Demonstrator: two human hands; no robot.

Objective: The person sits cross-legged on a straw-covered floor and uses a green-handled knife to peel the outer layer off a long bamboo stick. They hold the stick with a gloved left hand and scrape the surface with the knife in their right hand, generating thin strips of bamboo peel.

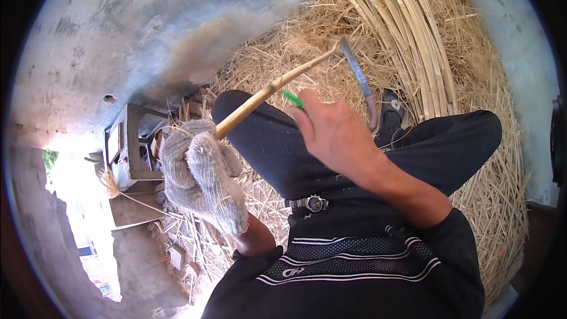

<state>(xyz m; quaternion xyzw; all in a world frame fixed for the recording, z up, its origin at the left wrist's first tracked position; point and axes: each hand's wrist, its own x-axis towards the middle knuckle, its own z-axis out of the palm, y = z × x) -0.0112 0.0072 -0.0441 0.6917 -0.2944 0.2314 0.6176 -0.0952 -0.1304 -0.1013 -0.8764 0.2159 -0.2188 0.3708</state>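
My left hand, in a grey knitted glove, is closed around the thick end of a pale, peeled wooden stick. The stick slants up and to the right over my bent leg, narrowing toward its far tip. Beside its middle, my bare right hand pinches a small bright green tool; the fingers hide most of it, so its exact kind is unclear. Near the stick's tip, a curved blade with a handle lies on the straw, its handle end close to my shoe.
Straw covers the floor around my legs. A bundle of split pale strips lies at the upper right. A wooden cabinet-like frame stands to the left, below a stained wall. A metal-banded wristwatch rests at my waist.
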